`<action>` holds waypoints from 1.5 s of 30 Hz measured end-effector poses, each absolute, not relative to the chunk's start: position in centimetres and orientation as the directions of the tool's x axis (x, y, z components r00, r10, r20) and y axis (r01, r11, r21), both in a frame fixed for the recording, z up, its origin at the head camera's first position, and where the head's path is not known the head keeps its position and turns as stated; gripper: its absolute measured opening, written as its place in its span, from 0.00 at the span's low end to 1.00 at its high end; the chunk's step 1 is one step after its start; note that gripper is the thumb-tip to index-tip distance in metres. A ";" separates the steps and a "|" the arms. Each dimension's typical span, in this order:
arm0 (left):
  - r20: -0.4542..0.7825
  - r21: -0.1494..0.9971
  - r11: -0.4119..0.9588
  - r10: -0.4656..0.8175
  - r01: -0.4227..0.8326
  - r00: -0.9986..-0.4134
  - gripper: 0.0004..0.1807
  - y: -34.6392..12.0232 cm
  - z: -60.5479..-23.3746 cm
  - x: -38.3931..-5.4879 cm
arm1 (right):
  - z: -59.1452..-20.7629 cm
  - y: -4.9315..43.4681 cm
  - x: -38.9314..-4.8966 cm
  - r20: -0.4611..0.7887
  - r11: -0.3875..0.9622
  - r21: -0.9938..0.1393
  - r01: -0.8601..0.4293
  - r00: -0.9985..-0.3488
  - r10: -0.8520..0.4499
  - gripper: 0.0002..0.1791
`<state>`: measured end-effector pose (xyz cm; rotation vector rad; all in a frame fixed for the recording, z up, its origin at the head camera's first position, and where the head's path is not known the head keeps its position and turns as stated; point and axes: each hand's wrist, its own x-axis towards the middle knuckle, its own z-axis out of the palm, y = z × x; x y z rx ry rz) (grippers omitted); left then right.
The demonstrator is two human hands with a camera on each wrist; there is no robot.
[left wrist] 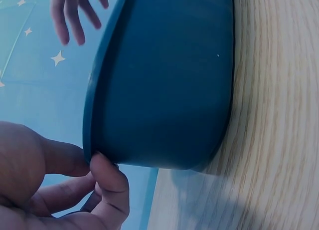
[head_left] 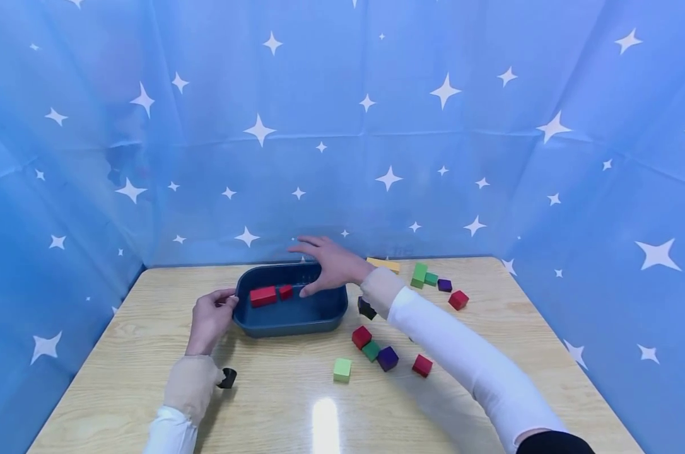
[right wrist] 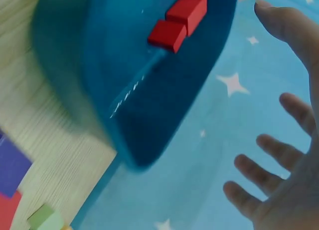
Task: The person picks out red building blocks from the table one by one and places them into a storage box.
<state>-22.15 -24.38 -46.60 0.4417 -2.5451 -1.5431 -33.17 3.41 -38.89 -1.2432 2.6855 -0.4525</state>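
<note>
A dark blue plastic basin (head_left: 297, 328) stands at the back of the table, left of the middle. Inside it lie a long red block (head_left: 263, 296) and a small red cube (head_left: 286, 291), side by side. My left hand (head_left: 210, 318) pinches the basin's left rim between thumb and fingers; the left wrist view shows this grip close up. Above the basin's right part hovers my right hand (head_left: 333, 265), fingers spread and holding nothing. In the right wrist view its fingers (right wrist: 259, 172) are apart from the basin.
Right of the basin lie a red cube (head_left: 362, 337), a green cube (head_left: 371, 350), purple cube (head_left: 388, 359) and pale green cube (head_left: 342, 370). Farther back are a yellow block (head_left: 384, 265), green block (head_left: 419, 275) and red cube (head_left: 458, 300). A starry blue curtain (head_left: 342, 157) borders the table.
</note>
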 end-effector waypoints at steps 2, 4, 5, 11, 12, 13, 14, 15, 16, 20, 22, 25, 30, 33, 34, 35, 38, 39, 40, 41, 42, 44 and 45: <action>-0.026 0.883 0.437 -0.313 -0.169 -0.949 0.18 -24.6 -46.6 -22.2 | -38.8 4.4 -33.3 0.026 0.619 -0.329 -0.713 -0.662 -0.749 0.54; -0.026 0.884 0.436 -0.311 -0.167 -0.950 0.18 -24.6 -46.6 -22.3 | -38.6 5.5 -33.4 0.046 0.631 -0.338 -0.698 -0.682 -0.730 0.54; -0.028 0.885 0.434 -0.311 -0.168 -0.950 0.18 -24.7 -46.7 -22.3 | -38.6 6.1 -33.5 0.052 0.638 -0.344 -0.689 -0.693 -0.719 0.54; -0.032 0.883 0.436 -0.312 -0.173 -0.949 0.18 -24.8 -47.0 -22.5 | -38.3 9.4 -33.4 0.100 0.673 -0.373 -0.638 -0.749 -0.655 0.57; -0.030 0.882 0.439 -0.312 -0.172 -0.950 0.18 -24.8 -47.0 -22.6 | -38.3 9.9 -33.4 0.107 0.680 -0.372 -0.632 -0.757 -0.644 0.58; -0.029 0.882 0.439 -0.310 -0.170 -0.950 0.18 -24.8 -47.1 -22.6 | -38.2 10.4 -33.4 0.113 0.688 -0.369 -0.624 -0.765 -0.634 0.58; -0.029 0.883 0.438 -0.310 -0.170 -0.950 0.18 -24.9 -47.1 -22.6 | -38.2 10.9 -33.4 0.117 0.697 -0.366 -0.616 -0.774 -0.622 0.58; -0.030 0.883 0.438 -0.309 -0.171 -0.951 0.18 -24.9 -47.1 -22.6 | -38.1 11.4 -33.4 0.119 0.705 -0.370 -0.606 -0.783 -0.611 0.59; -0.032 0.883 0.437 -0.308 -0.171 -0.951 0.18 -24.9 -47.1 -22.7 | -38.1 11.9 -33.3 0.122 0.713 -0.368 -0.597 -0.791 -0.600 0.59; -0.040 0.885 0.432 -0.304 -0.175 -0.952 0.18 -25.0 -47.0 -22.7 | -38.2 14.0 -33.2 0.127 0.753 -0.367 -0.546 -0.831 -0.541 0.60; -0.040 0.884 0.433 -0.303 -0.175 -0.952 0.18 -25.0 -46.9 -22.8 | -38.2 15.1 -33.2 0.129 0.770 -0.363 -0.525 -0.847 -0.516 0.60; -0.038 0.882 0.438 -0.301 -0.173 -0.953 0.18 -25.0 -46.9 -22.9 | -38.4 16.8 -32.9 0.129 0.787 -0.375 -0.489 -0.869 -0.479 0.60; -0.036 0.880 0.444 -0.298 -0.171 -0.954 0.18 -25.1 -46.9 -23.0 | -38.9 19.6 -32.4 0.125 0.814 -0.381 -0.439 -0.897 -0.425 0.60; -0.036 0.880 0.443 -0.297 -0.171 -0.954 0.18 -25.2 -46.9 -23.1 | -39.4 21.3 -32.3 0.112 0.830 -0.381 -0.408 -0.911 -0.396 0.61; -0.036 0.881 0.442 -0.296 -0.170 -0.954 0.18 -25.2 -46.9 -23.1 | -39.6 21.8 -32.3 0.106 0.834 -0.381 -0.400 -0.915 -0.390 0.61; -0.037 0.881 0.441 -0.295 -0.171 -0.955 0.18 -25.2 -47.0 -23.1 | -39.8 22.3 -32.3 0.103 0.839 -0.376 -0.394 -0.917 -0.385 0.61; -0.043 0.885 0.433 -0.290 -0.171 -0.956 0.18 -25.2 -47.0 -23.2 | -40.6 23.9 -32.2 0.096 0.858 -0.358 -0.369 -0.928 -0.359 0.61; -0.044 0.886 0.431 -0.288 -0.171 -0.956 0.18 -25.3 -47.0 -23.2 | -40.8 24.4 -32.2 0.093 0.864 -0.353 -0.360 -0.932 -0.350 0.62; -0.045 0.887 0.429 -0.287 -0.171 -0.957 0.18 -25.3 -47.0 -23.3 | -41.1 24.9 -32.1 0.095 0.868 -0.350 -0.353 -0.935 -0.342 0.62; -0.046 0.887 0.428 -0.286 -0.171 -0.957 0.18 -25.3 -47.0 -23.3 | -41.3 25.3 -32.0 0.094 0.873 -0.344 -0.345 -0.938 -0.334 0.62; -0.046 0.887 0.429 -0.286 -0.170 -0.957 0.18 -25.3 -47.0 -23.3 | -41.5 25.7 -31.9 0.092 0.877 -0.343 -0.336 -0.941 -0.325 0.62; -0.044 0.887 0.430 -0.288 -0.170 -0.956 0.18 -25.2 -47.0 -23.4 | -41.9 26.5 -31.5 0.084 0.882 -0.347 -0.318 -0.948 -0.308 0.63; -0.045 0.886 0.430 -0.289 -0.172 -0.956 0.18 -25.2 -47.0 -23.5 | -42.1 26.9 -31.4 0.078 0.886 -0.348 -0.307 -0.951 -0.299 0.64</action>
